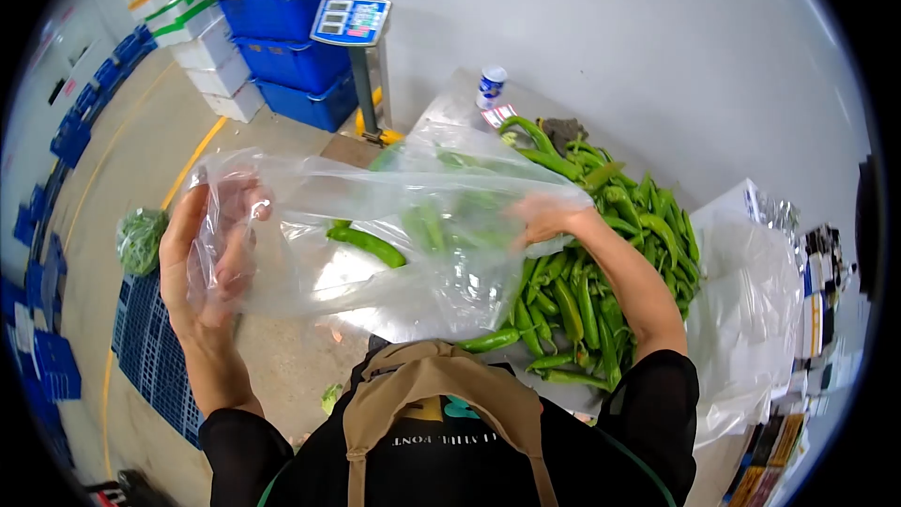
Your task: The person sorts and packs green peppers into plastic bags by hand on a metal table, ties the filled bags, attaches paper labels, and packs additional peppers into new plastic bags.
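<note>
A clear plastic bag point(324, 197) stretches sideways between my two hands above a metal table. My left hand point(211, 253) is at its left end, fingers curled and seen through the film. At the other end my right hand point(552, 218) grips the bag, its fingers blurred behind the plastic. A heap of long green peppers point(587, 310) lies below and around my right forearm. One separate green pepper point(369, 246) shows beneath the bag on the table. More green shapes show hazily through the film, and I cannot tell whether they are inside the bag or under it.
The metal table point(450, 113) bears a blue-and-white can point(491, 86) at its far end. A scale display point(350, 21) stands beyond, beside stacked blue crates point(305, 61). Plastic sheeting point(746, 305) hangs at right. A blue pallet point(155, 357) and wrapped greens point(143, 241) are at left.
</note>
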`<control>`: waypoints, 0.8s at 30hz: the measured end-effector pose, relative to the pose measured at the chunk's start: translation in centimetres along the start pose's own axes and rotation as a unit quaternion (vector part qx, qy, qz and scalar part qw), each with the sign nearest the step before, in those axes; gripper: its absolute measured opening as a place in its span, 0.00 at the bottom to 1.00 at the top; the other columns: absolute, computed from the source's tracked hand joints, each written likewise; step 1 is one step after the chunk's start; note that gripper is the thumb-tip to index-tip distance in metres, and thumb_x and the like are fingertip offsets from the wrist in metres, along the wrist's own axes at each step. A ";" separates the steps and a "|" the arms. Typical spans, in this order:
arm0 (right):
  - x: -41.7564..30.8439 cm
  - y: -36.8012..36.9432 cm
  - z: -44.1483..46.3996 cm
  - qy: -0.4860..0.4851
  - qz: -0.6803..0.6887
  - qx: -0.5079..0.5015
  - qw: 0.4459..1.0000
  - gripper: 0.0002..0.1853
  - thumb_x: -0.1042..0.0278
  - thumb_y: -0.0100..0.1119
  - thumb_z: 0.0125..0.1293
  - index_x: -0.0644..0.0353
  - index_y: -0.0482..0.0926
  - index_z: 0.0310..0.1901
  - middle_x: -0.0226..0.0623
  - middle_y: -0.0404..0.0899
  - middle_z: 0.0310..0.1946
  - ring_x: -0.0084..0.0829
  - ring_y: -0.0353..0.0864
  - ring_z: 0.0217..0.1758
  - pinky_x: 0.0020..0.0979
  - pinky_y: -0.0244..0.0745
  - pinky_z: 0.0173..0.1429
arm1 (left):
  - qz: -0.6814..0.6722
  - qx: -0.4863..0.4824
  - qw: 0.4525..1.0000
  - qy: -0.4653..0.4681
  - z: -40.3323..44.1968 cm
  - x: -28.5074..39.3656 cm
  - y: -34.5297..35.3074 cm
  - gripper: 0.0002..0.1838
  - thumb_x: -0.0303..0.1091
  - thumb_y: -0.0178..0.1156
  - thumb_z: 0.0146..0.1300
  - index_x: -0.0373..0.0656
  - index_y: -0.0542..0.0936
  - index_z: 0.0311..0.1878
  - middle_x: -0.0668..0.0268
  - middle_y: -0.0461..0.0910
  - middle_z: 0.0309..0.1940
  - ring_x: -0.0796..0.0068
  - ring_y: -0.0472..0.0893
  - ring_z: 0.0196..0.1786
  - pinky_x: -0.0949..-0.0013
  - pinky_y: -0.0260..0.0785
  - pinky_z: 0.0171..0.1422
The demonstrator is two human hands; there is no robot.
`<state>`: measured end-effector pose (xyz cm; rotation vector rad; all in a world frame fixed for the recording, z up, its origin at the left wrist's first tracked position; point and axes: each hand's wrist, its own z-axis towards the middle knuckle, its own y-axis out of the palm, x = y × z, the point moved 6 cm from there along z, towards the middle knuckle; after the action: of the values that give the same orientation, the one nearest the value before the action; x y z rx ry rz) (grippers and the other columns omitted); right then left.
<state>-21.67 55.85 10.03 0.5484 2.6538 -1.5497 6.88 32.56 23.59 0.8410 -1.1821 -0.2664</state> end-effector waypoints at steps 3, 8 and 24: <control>2.0 4.3 -0.1 0.144 -0.119 -0.018 0.982 0.25 0.61 0.61 0.55 0.58 0.75 0.55 0.47 0.77 0.51 0.44 0.76 0.54 0.39 0.72 0.56 | 0.117 0.155 0.981 0.031 0.4 -1.2 -0.1 0.21 0.42 0.42 0.72 0.31 0.72 0.52 0.50 0.77 0.47 0.75 0.72 0.19 0.76 0.64 0.16; 6.3 4.5 -1.8 0.254 -0.061 0.212 0.942 0.15 0.72 0.56 0.54 0.59 0.79 0.44 0.43 0.81 0.39 0.42 0.81 0.42 0.40 0.76 0.42 | -0.106 0.076 0.989 -0.073 0.8 -1.7 -3.5 0.22 0.43 0.40 0.72 0.34 0.69 0.56 0.58 0.74 0.31 0.78 0.63 0.11 0.73 0.58 0.11; 22.4 5.1 -5.9 0.282 0.007 0.407 0.869 0.23 0.77 0.56 0.49 0.63 0.75 0.52 0.45 0.71 0.53 0.47 0.68 0.59 0.46 0.64 0.62 | -0.229 -0.148 0.961 0.047 -2.8 -1.3 4.0 0.11 0.36 0.39 0.70 0.41 0.65 0.33 0.66 0.64 0.17 0.76 0.60 0.11 0.72 0.53 0.11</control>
<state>-40.22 69.61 4.44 1.1875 2.1144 -2.8584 7.86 37.29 25.13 0.8427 -0.8200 -0.7554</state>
